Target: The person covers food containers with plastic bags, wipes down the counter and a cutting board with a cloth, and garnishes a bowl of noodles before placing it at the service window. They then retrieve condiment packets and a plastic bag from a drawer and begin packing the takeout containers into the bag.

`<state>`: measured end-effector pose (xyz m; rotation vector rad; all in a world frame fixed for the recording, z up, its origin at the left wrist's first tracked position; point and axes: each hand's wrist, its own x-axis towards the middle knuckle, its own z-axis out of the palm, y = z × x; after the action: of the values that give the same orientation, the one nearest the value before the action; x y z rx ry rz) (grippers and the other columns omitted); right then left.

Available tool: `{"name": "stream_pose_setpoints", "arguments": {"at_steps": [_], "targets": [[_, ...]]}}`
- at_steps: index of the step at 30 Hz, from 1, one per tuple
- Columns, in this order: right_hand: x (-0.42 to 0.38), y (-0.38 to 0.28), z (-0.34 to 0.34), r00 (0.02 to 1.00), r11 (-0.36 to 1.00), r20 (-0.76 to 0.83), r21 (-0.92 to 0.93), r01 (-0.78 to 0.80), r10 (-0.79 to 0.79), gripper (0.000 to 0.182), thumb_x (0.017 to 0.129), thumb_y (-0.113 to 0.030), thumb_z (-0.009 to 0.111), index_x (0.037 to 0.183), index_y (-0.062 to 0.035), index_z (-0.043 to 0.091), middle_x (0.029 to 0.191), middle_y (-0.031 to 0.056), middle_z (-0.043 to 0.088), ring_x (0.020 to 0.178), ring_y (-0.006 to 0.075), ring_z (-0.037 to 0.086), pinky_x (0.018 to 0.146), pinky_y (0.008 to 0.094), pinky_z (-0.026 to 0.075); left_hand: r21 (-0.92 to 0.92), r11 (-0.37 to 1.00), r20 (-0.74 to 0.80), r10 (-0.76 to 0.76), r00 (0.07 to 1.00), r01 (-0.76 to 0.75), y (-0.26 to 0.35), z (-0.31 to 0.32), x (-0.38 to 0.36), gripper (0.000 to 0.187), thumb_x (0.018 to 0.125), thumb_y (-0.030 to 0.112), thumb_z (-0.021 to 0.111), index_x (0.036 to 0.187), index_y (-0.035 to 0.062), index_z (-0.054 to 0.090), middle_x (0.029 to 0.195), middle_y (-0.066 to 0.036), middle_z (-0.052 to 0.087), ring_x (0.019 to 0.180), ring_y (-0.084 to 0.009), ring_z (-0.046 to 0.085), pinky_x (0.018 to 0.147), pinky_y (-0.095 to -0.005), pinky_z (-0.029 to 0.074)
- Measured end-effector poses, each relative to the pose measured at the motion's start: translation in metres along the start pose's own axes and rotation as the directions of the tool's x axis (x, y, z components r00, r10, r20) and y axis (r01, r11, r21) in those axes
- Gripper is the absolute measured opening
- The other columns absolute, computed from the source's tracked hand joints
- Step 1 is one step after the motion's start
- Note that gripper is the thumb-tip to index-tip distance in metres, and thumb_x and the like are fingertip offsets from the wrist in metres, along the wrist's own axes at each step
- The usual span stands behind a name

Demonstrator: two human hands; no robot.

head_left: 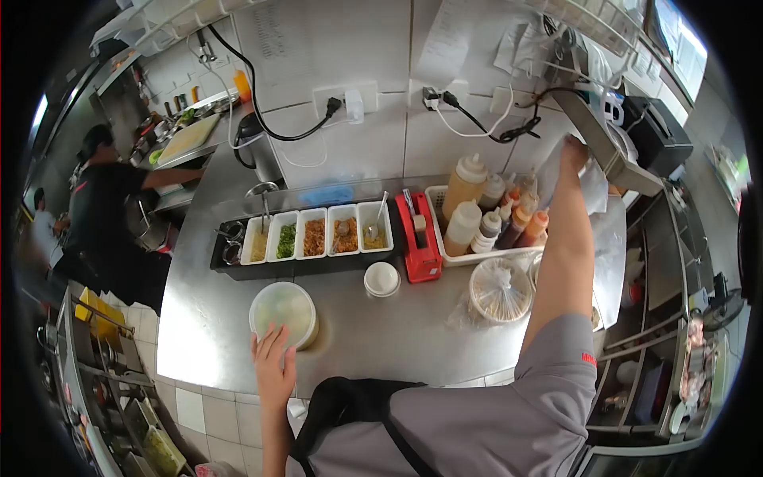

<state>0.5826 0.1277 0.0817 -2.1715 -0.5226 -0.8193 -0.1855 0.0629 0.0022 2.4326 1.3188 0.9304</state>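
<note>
My left hand (273,358) lies open, its fingers spread over the near rim of a round tub (284,308) with a translucent lid. The tub stands upright on the steel table. At the back right, my right hand (574,153) is stretched far out, its fingers curled at a clear plastic bag (552,171); the fingertips are small and partly hidden. Near that forearm sits a bowl under gathered clear plastic (501,290). A white basket (458,260) of squeeze bottles is left of the arm.
A black holder (262,272) carries several white topping trays, some with spoons. Beside it are a red device (421,254) and small white cups (381,280). A metal box (612,147) juts out at right. Cables hang from wall sockets. A person in black (111,207) stands at left.
</note>
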Motion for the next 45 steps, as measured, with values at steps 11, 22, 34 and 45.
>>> {"name": "stream_pose_setpoints", "arguments": {"at_steps": [11,22,34,45], "targets": [[0.028,0.041,0.056,0.956,0.981,-0.236,-0.127,0.147,-0.174,0.038,0.081,-0.033,0.049,0.107,-0.0089,0.06,0.117,0.0146,0.054,0.115,0.0334,0.044,0.098,0.042,0.032,-0.033,0.999,-0.137,0.034,0.99,-0.039,0.013,-0.021,0.002,0.018,0.082,0.006,0.05,0.096,0.0037,0.061,0.101,-0.01,0.06,0.104,-0.0288,0.053,0.098,-0.0447,0.031],[0.022,0.018,-0.012,0.941,0.974,-0.254,-0.06,0.217,-0.225,0.048,0.08,-0.024,0.056,0.124,-0.0077,0.045,0.129,0.0151,0.043,0.12,0.0307,0.039,0.102,0.0397,0.029,-0.068,0.993,-0.161,0.089,0.983,-0.101,0.022,-0.031,-0.001,0.013,0.08,0.004,0.053,0.089,0.003,0.062,0.094,-0.01,0.061,0.098,-0.0289,0.056,0.092,-0.0427,0.037],[0.043,0.047,0.021,0.876,0.943,-0.353,-0.072,0.324,-0.328,0.044,0.081,-0.027,0.057,0.118,-0.0062,0.05,0.124,0.0172,0.046,0.119,0.0308,0.039,0.1,0.0403,0.03,-0.086,0.986,-0.184,0.125,0.975,-0.142,0.032,-0.027,0.002,0.012,0.078,0.003,0.054,0.086,0.0013,0.062,0.091,-0.011,0.061,0.093,-0.0295,0.057,0.087,-0.04,0.041],[0.017,0.017,-0.019,0.908,0.941,-0.254,-0.145,0.305,-0.334,0.04,0.082,-0.025,0.056,0.117,-0.0044,0.051,0.122,0.0171,0.048,0.116,0.0306,0.041,0.099,0.0406,0.031,-0.119,0.984,-0.185,0.106,0.977,-0.129,0.032,-0.025,-0.003,0.011,0.077,0.002,0.055,0.085,0.0008,0.062,0.089,-0.011,0.062,0.091,-0.0301,0.057,0.085,-0.0392,0.042]]}}
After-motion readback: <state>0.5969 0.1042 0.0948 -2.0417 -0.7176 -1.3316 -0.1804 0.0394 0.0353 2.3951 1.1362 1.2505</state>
